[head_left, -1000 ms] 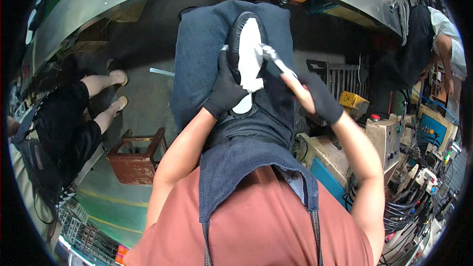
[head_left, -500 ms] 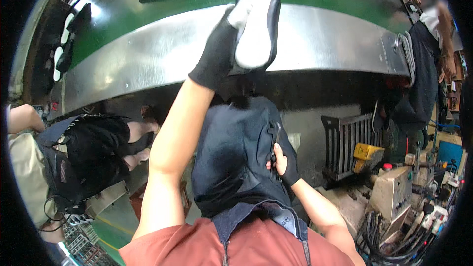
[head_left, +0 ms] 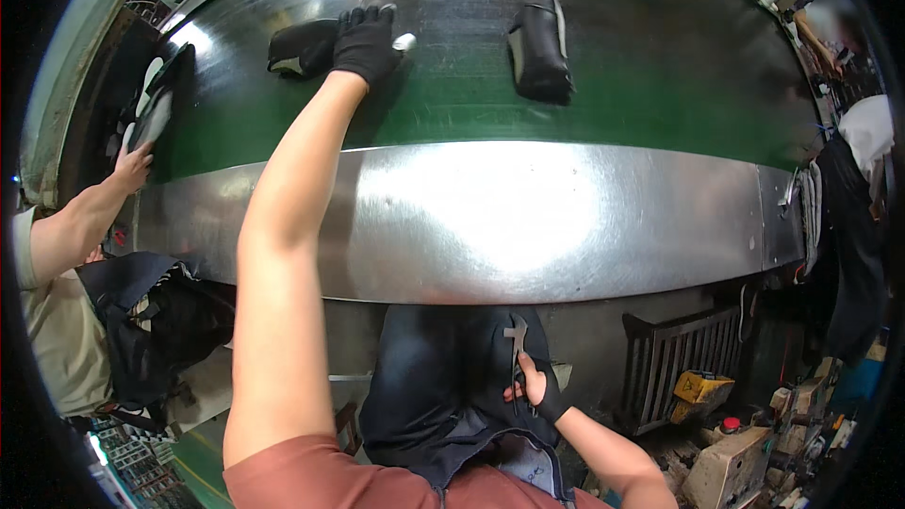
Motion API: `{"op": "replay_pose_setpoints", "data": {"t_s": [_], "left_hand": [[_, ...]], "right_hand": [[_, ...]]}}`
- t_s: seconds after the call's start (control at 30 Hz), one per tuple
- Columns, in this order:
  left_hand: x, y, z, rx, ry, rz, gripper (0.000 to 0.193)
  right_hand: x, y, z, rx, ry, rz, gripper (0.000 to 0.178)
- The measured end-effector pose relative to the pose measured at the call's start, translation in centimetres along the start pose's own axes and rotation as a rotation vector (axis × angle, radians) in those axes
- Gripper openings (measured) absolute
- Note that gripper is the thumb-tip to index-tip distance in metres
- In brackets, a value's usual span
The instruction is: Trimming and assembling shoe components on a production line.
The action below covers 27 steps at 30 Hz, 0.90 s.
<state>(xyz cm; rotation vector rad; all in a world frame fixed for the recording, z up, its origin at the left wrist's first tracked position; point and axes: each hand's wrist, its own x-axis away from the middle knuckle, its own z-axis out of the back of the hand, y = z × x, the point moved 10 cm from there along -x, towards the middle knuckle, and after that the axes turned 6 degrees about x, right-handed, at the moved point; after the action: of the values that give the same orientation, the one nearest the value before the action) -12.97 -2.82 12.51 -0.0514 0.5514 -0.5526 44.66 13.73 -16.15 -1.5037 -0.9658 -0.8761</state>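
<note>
Over the green belt (head_left: pixel 443 113) my left hand (head_left: pixel 368 45), in a black fingerless glove, is stretched far forward with fingers spread. White covering shows on its thumb. Against its left edge lies a black shoe upper (head_left: pixel 300 49) with a grey patch; whether the hand touches it is hard to tell. Another black shoe upper (head_left: pixel 542 52), pale along one edge, lies farther right on the belt. Above my thigh, my right hand (head_left: pixel 539 388), also gloved, is closed round a pair of pincers (head_left: pixel 518 349), its metal head pointing up and away from me.
A shiny metal ledge (head_left: pixel 566 226) runs between me and the belt. At left, a co-worker's hand (head_left: pixel 134 168) is at a dark shoe with a pale bottom (head_left: pixel 156 118). To my right stand a slatted black rack (head_left: pixel 674 368), a yellow box (head_left: pixel 699 394) and a machine (head_left: pixel 726 467).
My left hand has let go of the white-bottomed shoe and reached forward and left. A shoe upper now lies at the belt's middle. My right hand still holds the pincers.
</note>
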Motion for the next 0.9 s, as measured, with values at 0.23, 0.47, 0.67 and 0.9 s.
{"op": "replay_pose_setpoints", "data": {"t_s": [0.23,0.47,0.67,0.9], "left_hand": [[3.6,-2.7,0.2,0.075,-0.246,0.144,0.041],[14.3,-12.7,-2.1,0.469,-0.176,0.764,0.077],[13.9,-6.7,2.0,1.595,-0.415,0.962,0.051],[26.5,7.3,9.7,2.475,-0.173,0.849,0.062]], "right_hand": [[0.3,-0.3,0.2,-0.078,0.046,-0.016,0.083],[-0.2,0.6,0.2,-0.058,0.032,0.039,0.083],[0.2,0.1,0.1,0.008,0.069,0.095,0.082],[1.9,-0.1,0.3,0.013,0.172,0.212,0.084]]}}
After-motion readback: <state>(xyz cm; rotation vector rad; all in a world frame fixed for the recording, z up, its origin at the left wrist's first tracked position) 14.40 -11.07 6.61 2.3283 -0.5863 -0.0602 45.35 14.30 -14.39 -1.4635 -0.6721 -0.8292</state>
